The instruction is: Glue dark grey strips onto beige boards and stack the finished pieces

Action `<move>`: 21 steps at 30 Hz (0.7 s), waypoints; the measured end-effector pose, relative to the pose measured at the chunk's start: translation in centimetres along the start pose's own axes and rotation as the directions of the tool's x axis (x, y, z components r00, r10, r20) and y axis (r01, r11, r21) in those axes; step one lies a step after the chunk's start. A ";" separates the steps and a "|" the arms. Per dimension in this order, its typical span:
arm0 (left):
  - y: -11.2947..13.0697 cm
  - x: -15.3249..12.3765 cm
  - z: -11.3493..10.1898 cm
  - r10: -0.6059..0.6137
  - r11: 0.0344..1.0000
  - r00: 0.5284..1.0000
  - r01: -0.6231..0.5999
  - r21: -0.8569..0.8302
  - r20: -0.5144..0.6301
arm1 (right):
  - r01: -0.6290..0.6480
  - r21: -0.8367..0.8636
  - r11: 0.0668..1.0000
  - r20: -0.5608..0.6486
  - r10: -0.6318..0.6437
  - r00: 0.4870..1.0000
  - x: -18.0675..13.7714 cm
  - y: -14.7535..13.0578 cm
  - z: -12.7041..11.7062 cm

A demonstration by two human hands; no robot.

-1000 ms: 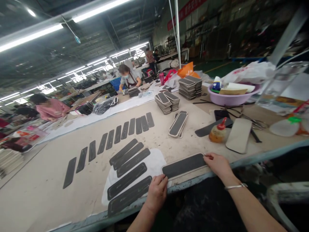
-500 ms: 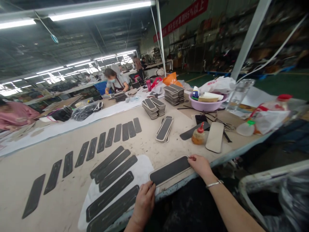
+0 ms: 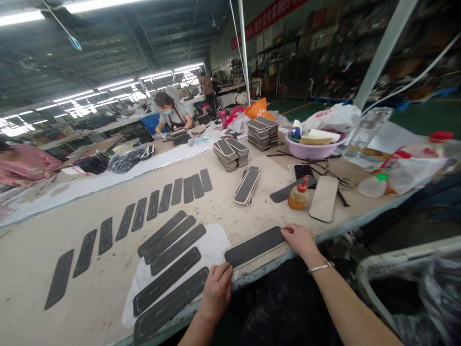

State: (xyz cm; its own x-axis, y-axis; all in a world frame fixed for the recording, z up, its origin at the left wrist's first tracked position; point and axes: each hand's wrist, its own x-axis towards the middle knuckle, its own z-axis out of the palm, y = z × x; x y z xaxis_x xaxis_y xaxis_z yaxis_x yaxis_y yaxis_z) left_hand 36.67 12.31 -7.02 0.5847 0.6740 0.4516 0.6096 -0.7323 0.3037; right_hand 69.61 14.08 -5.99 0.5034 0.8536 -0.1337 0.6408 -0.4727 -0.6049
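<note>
Near the table's front edge lies a long, round-cornered panel (image 3: 255,247), dark grey with a pale border. My left hand (image 3: 217,291) pinches its near left corner, fingers curled together. At the far right end, my right hand (image 3: 299,240), with a bangle at the wrist, grips the edge between thumb and fingers. To the left, several dark strips with glossy streaks, one of them the nearest strip (image 3: 171,302), rest partly on a white sheet (image 3: 217,235). More dark strips (image 3: 124,222) form a slanting row behind them.
Beyond the panel are a small pile of bordered panels (image 3: 247,186) and taller stacks (image 3: 230,154). A red-tipped glue bottle (image 3: 298,194), a pale panel (image 3: 323,198), scissors (image 3: 345,182) and a purple basin (image 3: 315,151) stand right. A co-worker (image 3: 173,115) sits across the table.
The view has shifted slightly, so the table's things appear a little higher and most sit further right. Both hands keep their hold on the bordered panel's ends.
</note>
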 end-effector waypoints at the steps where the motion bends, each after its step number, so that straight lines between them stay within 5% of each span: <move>1: 0.0 0.0 0.0 -0.003 1.000 1.000 0.003 -0.001 0.002 | 0.002 -0.001 1.000 -0.001 -0.002 1.000 0.0 0.0 0.1; 14: 1.2 1.0 -1.6 -0.175 0.981 0.982 0.179 -0.068 0.072 | -0.010 -0.001 1.000 0.000 0.010 1.000 0.3 0.7 0.2; 18: 0.6 2.9 -3.2 -0.331 0.935 0.931 0.345 -0.079 0.152 | -0.004 0.002 1.000 0.000 0.004 1.000 0.3 0.7 0.2; 21: -0.7 4.8 -3.6 -0.463 0.883 0.845 0.466 0.054 0.267 | 0.001 -0.001 1.000 0.003 -0.001 1.000 0.2 0.5 0.1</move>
State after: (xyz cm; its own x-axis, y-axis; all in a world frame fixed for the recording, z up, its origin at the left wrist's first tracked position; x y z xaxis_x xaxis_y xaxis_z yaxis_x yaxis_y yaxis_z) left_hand 37.17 15.67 -2.08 0.3554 0.9345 0.0169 0.8396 -0.3271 0.4337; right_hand 70.01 14.04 -6.44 0.5007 0.8549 -0.1356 0.6418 -0.4718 -0.6045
